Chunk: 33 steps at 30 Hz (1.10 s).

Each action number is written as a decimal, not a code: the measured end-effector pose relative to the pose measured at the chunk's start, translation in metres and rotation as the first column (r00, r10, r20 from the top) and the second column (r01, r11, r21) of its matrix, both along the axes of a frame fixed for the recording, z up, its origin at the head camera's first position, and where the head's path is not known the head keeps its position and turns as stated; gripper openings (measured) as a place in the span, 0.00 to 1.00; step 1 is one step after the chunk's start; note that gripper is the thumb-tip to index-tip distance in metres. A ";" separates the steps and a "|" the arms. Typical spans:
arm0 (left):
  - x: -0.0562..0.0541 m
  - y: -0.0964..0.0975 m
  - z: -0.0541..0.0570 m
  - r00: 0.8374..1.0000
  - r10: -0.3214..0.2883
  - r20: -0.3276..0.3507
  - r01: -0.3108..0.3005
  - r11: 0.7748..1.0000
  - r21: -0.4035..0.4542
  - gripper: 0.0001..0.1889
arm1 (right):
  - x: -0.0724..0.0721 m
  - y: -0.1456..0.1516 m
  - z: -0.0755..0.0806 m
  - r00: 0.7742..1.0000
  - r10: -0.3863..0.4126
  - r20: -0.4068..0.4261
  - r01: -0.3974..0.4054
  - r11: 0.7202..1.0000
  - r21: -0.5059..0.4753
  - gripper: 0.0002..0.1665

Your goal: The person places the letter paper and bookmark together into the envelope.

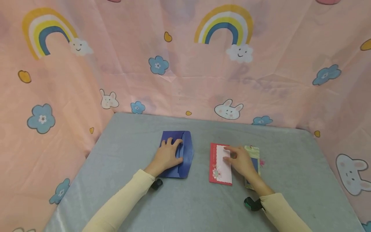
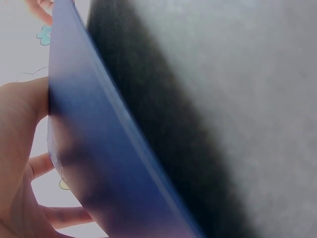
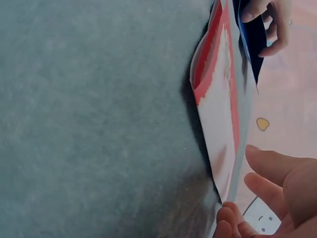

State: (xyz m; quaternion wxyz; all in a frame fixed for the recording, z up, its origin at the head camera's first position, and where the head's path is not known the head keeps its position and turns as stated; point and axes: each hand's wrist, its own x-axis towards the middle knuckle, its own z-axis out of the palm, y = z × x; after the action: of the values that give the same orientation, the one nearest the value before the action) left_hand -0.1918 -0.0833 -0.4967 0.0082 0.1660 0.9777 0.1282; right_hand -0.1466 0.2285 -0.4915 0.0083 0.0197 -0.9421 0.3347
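Note:
A dark blue envelope [image 1: 186,158] lies flat, its pointed flap toward the right. My left hand [image 1: 166,156] rests on it with spread fingers, the thumb near the flap's fold. In the left wrist view the envelope [image 2: 99,129] shows edge-on beside the thumb. To the right is a red and white greeting card [image 1: 221,170] with a scalloped white panel and a flower at its lower left. Over the card's right edge reaches my right hand [image 1: 240,161], thumb and forefinger apart. In the right wrist view, the layers of the card [image 3: 218,129] gape at one end.
A yellow-green and blue card [image 1: 252,151] with a pink tassel [image 1: 262,162] lies partly hidden under the right hand and wrist. Everything sits on a grey cloth-covered table [image 1: 130,135]. A pink patterned curtain [image 1: 179,87] stands behind and at both sides.

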 end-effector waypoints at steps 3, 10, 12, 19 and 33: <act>0.001 -0.001 0.000 1.000 0.002 0.001 -0.002 1.000 0.001 0.37 | 0.000 -0.001 -0.003 1.000 0.009 0.026 -0.010 1.000 0.017 0.28; 0.002 -0.002 0.002 1.000 -0.003 -0.006 0.003 1.000 -0.003 0.36 | 0.003 -0.005 -0.004 0.999 0.019 0.043 -0.023 0.997 0.077 0.29; 0.002 -0.002 0.002 1.000 -0.004 -0.011 0.004 1.000 -0.008 0.37 | 0.003 -0.007 -0.004 0.999 0.024 0.044 -0.028 0.995 0.092 0.29; 0.001 -0.001 0.001 1.000 -0.007 -0.015 0.007 1.000 -0.015 0.37 | 0.003 -0.006 -0.003 0.996 0.017 0.082 -0.025 0.996 0.091 0.28; 0.001 -0.001 0.000 1.000 -0.005 -0.002 0.005 1.000 -0.009 0.37 | 0.000 -0.002 -0.008 0.993 0.028 0.111 -0.026 0.999 -0.020 0.30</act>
State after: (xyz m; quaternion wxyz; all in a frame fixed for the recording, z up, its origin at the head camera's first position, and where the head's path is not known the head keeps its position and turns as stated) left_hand -0.1907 -0.0844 -0.4963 0.0082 0.1684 0.9779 0.1234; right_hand -0.1467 0.2269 -0.4994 -0.0487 0.0135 -0.9376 0.3440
